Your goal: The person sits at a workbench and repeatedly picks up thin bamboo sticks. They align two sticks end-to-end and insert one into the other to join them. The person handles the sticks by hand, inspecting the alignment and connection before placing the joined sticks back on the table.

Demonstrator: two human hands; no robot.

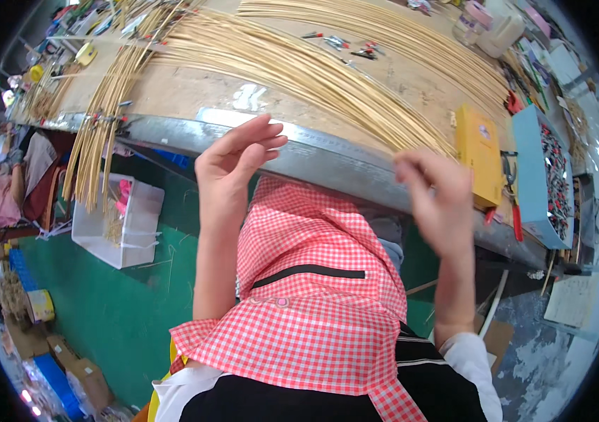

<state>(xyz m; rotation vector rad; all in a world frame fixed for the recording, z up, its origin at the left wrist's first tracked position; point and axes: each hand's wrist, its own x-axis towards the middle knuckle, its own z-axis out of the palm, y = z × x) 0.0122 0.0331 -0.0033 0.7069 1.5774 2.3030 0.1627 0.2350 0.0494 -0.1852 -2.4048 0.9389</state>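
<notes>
My left hand (237, 156) is raised just in front of the table's metal edge, with its fingers partly bent and the thumb apart. Nothing shows in it. My right hand (440, 197), somewhat blurred, has its fingers curled together near the right ends of a bundle of long, thin tan sticks (313, 74). Whether it holds anything is too unclear to make out. A metal ruler (299, 133) lies along the table edge between my hands.
A yellow box (479, 155), pliers (509, 169) and a blue tray (535, 190) of small red and black parts stand at the right. More sticks (106, 112) overhang the table at the left, above a white bin (134, 232). Another person (4, 190) sits far left.
</notes>
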